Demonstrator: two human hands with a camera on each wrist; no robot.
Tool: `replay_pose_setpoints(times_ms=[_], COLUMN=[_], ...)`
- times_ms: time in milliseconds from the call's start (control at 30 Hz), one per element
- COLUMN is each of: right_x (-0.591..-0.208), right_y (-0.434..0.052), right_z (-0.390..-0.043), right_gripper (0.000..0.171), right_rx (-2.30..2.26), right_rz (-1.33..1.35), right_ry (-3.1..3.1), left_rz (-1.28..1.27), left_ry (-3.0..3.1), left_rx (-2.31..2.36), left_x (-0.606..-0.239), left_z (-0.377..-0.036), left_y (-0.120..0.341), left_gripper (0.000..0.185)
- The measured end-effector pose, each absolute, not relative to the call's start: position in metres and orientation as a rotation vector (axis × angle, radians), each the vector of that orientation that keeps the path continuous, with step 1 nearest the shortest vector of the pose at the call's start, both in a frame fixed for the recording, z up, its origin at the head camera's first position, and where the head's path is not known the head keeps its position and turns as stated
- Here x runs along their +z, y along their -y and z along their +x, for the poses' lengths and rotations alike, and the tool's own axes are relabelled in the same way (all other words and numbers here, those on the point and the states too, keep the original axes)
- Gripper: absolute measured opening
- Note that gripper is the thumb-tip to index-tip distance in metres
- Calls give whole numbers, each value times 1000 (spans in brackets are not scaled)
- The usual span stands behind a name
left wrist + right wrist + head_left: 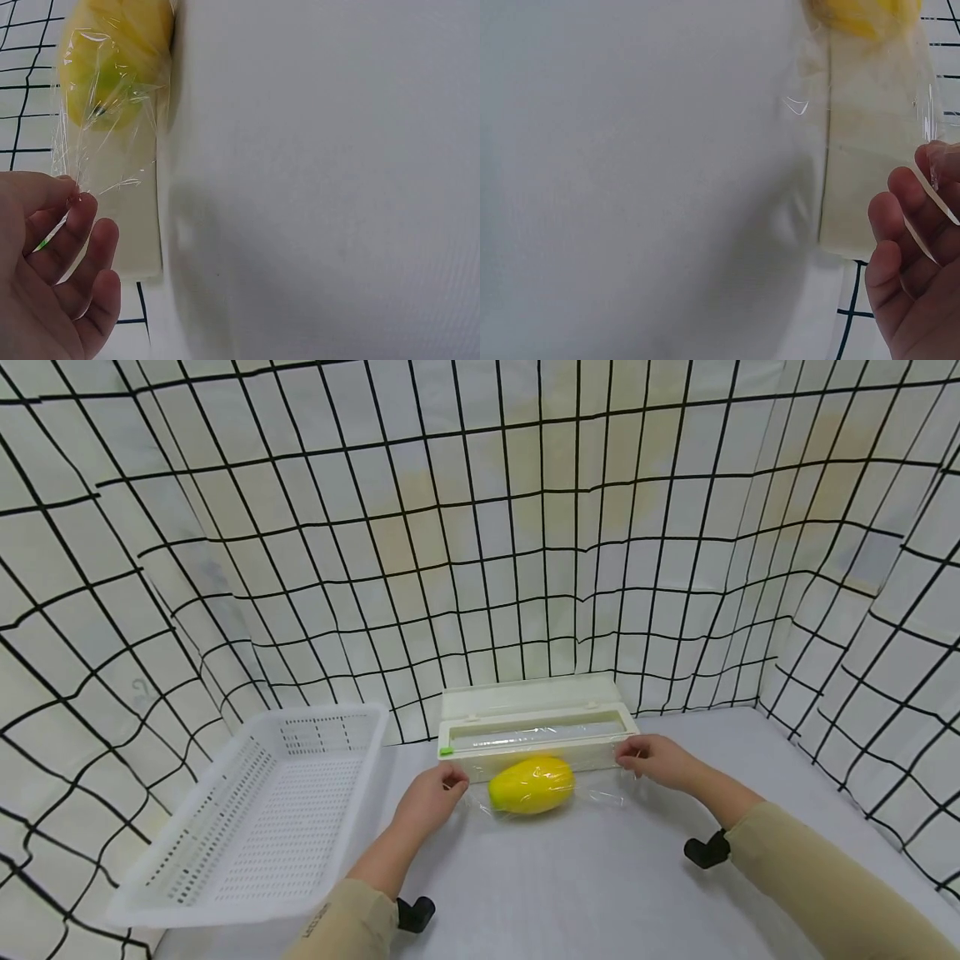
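Overhead, the yellow fruit [532, 784] lies long-axis crosswise under cling film [600, 793], just before the dispenser box [536, 731], midway between both hands. The left hand [52, 262] pinches the film's left edge; the right hand [915, 262] pinches the right edge. No readable labels.
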State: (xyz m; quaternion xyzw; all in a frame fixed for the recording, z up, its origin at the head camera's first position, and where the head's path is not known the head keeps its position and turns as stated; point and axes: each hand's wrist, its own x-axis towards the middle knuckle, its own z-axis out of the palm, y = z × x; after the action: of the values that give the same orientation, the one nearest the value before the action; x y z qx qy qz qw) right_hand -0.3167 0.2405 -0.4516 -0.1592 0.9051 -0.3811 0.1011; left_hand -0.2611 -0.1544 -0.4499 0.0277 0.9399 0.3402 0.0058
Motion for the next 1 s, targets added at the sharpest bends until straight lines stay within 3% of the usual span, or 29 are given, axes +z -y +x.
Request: replay_pose_setpoints(times_ms=[200, 667, 1000], right_x=[-453, -445, -425], right_y=[-240, -245, -238], right_z=[-315, -309, -298], right_gripper=[17, 32, 28], right_rx=[-1076, -972, -933], right_rz=[-463, -422, -459], right_ry=[-2677, -2794, -3055], left_rz=[106, 62, 42], left_ry=[-2957, -2959, -2956], left_rx=[1037, 1051, 1076], left_x=[-449, -448, -445], left_z=[-260, -259, -258], left_y=[155, 156, 156], left_gripper=[7, 9, 9])
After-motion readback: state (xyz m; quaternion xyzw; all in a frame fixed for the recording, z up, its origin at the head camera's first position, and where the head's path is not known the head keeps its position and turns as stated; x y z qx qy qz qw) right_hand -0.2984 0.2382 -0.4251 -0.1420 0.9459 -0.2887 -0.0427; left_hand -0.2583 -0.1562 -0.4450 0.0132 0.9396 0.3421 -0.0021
